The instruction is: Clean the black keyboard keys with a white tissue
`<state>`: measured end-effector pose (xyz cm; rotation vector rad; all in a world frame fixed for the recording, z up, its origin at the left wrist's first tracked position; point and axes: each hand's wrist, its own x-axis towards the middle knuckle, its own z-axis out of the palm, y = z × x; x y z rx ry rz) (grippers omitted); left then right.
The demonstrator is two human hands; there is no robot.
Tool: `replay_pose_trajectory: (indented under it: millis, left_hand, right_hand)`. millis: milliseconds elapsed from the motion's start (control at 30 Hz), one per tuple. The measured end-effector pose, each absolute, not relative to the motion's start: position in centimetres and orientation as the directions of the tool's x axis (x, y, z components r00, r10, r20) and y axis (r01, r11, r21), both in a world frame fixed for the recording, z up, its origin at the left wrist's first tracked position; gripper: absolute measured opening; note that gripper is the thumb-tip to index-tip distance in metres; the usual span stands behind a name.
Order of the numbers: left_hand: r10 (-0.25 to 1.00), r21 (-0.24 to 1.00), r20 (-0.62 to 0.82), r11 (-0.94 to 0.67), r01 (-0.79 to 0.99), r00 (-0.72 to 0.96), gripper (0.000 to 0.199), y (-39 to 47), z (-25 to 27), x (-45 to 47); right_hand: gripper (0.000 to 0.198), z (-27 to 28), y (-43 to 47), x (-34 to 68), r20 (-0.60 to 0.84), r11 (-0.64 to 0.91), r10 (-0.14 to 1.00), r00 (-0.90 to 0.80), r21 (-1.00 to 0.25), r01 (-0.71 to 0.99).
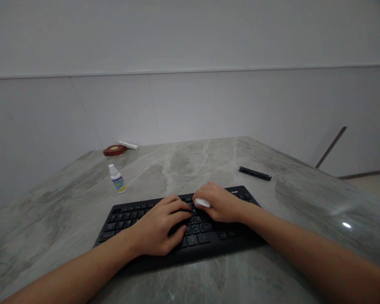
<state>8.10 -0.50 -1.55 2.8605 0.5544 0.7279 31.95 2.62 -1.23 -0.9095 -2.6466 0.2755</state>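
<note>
1. The left hand [163, 223] is palm down over the middle of a black rectangular keyboard [191, 240], its fingers slightly parted and loosely bent, their tips at the keys; nothing shows in its grasp.
2. The right hand [220, 202] is curled mostly closed around a small, soft-looking white piece [203, 203], whose visible end sticks out beside the thumb; what the piece is made of, I cannot tell.
3. That white piece is over the keys, right of the left hand's fingertips.
4. The keyboard is set at a slight slant on a grey, white-veined, marble-patterned desk [190, 158], near the person, under both hands.
5. Beyond its far left corner stands a small white plastic bottle with a blue and yellow label [118, 182].
6. A reddish-brown flat case [114, 150] lies at the far left edge, a thin white strip [128, 145] just beside it.
7. A slim black stick-shaped object [255, 173] lies beyond the right hand, apart from the keyboard.
</note>
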Motion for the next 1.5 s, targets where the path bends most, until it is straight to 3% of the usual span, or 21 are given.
replay_pose_trajectory:
  millis: [567,1500]
  left_hand:
    - [0.393,0.231,0.422,-0.918,0.322,0.817,0.03,-0.39,-1.46,8.23]
    - [0.384,0.223,0.42,-0.922,0.316,0.822,0.029,-0.34,-1.54,8.26]
  right_hand:
    - [0.027,-0.95,2.35,31.57,0.247,0.816,0.577,-0.778,-0.133,0.563]
    - [0.015,-1.38,2.54,31.43,0.249,0.782,0.622,-0.742,-0.231,0.579]
